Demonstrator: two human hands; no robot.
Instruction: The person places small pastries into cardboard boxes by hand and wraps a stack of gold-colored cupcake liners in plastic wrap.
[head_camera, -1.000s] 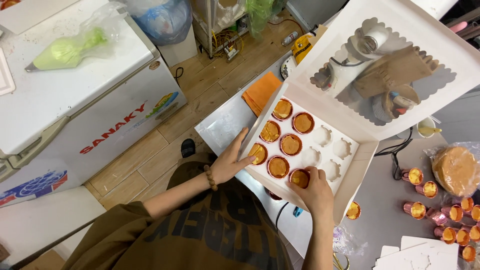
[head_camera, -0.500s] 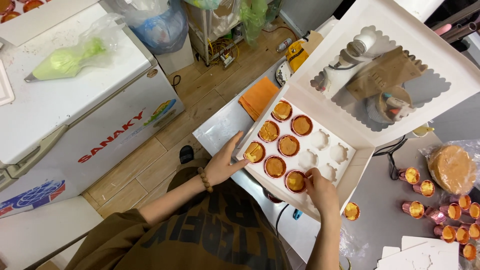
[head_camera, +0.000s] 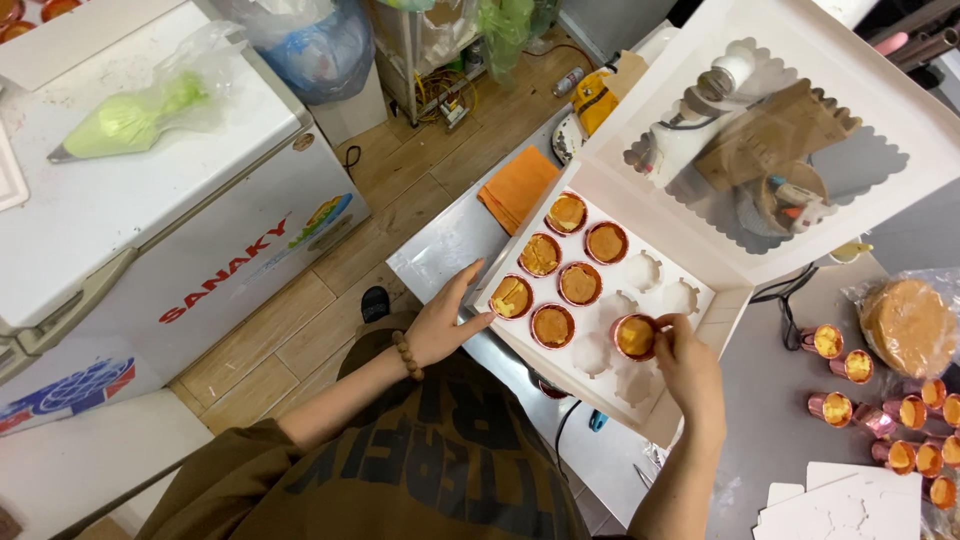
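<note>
A white cake box (head_camera: 700, 275) lies open on the steel counter, its windowed lid (head_camera: 800, 120) tilted up. Several cupcakes in shiny orange cups sit in the box's insert. My right hand (head_camera: 685, 365) pinches one cupcake (head_camera: 635, 335) at a hole in the insert's middle row. My left hand (head_camera: 445, 320), a bead bracelet on its wrist, rests open against the box's near-left edge, beside the cupcake (head_camera: 512, 296) at that corner. Some holes in the insert (head_camera: 640, 270) are bare.
More cupcakes in pink-gold cups (head_camera: 880, 410) stand at the right, by a bagged round cake (head_camera: 910, 325). An orange cloth (head_camera: 515, 185) lies past the box. A white chest freezer (head_camera: 150, 220) with a green piping bag (head_camera: 130, 120) stands left. White card inserts (head_camera: 840, 505) lie at bottom right.
My right hand has carried a cupcake from the front row's end to a hole further right in the insert. My left hand stays on the box edge.
</note>
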